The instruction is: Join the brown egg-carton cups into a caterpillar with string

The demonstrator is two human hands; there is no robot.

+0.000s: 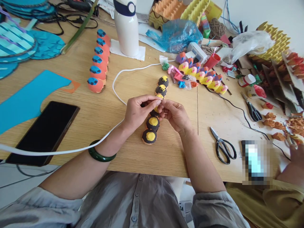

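In the head view, my left hand (pixel 140 110) and my right hand (pixel 175 114) meet fingertip to fingertip over a row of black-topped clay-covered egg-carton cups (pixel 152 123). Both hands pinch with thumb and finger; whatever lies between the tips is too small to make out. Yellow patches sit on the black tops, and the far cups carry small dark marks on their yellow. My fingers hide the middle cups. A white cable (pixel 116 83) runs past my left wrist, above a dark green bangle (pixel 101 155).
An orange-and-blue cup row (pixel 101 65) stands at left, near a white bottle (pixel 128 31) and a dark phone (pixel 47 129). Scissors (pixel 223 145) lie at right, below a yellow-and-pink cup row (pixel 201 76). A co-worker's hand (pixel 296 158) is at the far right.
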